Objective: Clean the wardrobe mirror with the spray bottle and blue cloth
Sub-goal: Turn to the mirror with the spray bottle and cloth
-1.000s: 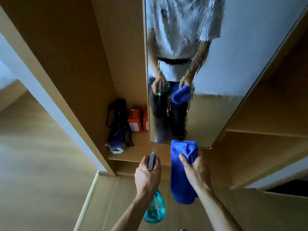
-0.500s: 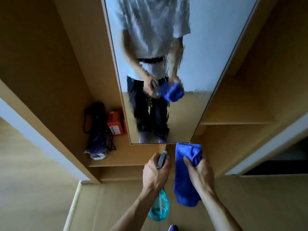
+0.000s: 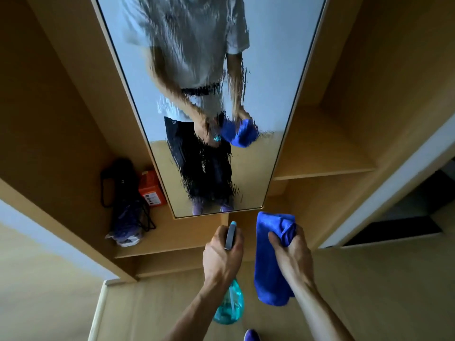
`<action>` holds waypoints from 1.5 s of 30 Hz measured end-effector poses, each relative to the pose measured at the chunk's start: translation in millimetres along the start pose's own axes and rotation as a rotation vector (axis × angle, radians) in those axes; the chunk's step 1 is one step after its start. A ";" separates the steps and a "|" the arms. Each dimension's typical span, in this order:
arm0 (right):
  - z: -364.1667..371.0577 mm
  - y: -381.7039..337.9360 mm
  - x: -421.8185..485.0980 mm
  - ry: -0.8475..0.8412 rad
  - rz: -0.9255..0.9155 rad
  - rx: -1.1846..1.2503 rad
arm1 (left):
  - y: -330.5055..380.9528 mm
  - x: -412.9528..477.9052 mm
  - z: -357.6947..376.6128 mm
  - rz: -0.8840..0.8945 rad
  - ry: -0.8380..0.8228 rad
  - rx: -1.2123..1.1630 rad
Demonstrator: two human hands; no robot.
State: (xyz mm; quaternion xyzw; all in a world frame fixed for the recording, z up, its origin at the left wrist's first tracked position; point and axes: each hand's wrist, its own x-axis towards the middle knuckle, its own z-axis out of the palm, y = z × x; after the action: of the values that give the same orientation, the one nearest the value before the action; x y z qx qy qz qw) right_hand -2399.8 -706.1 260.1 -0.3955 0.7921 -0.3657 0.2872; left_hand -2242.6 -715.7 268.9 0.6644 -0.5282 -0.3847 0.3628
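Left hand (image 3: 222, 257) wraps round bottle (image 3: 230, 307) neck, nozzle poking out above the knuckles, teal body hanging below the fist; light plastic, likely slick when wet, best held at the neck. Right hand (image 3: 293, 254) bunches cloth (image 3: 269, 267) near its top; soft, limp, most draping below the grip. Mirror (image 3: 270, 70) ahead of both hands, streaked with droplets (sprayed, looks like)

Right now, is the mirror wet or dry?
Wet: liquid streaks run down the mirror, rippling the reflection. The blue cloth, gripped by the right hand, is not touching it.
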 end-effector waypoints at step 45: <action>17.9 -186.8 1.2 -0.074 -0.587 0.251 | 92.6 38.6 -119.9 0.414 0.287 -0.256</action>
State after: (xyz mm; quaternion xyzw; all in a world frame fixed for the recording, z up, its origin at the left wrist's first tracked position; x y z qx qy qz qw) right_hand -2309.4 -791.8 400.4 -0.5818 0.5817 -0.5131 0.2447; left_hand -2168.8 -761.1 399.1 0.5389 -0.5428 -0.2680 0.5858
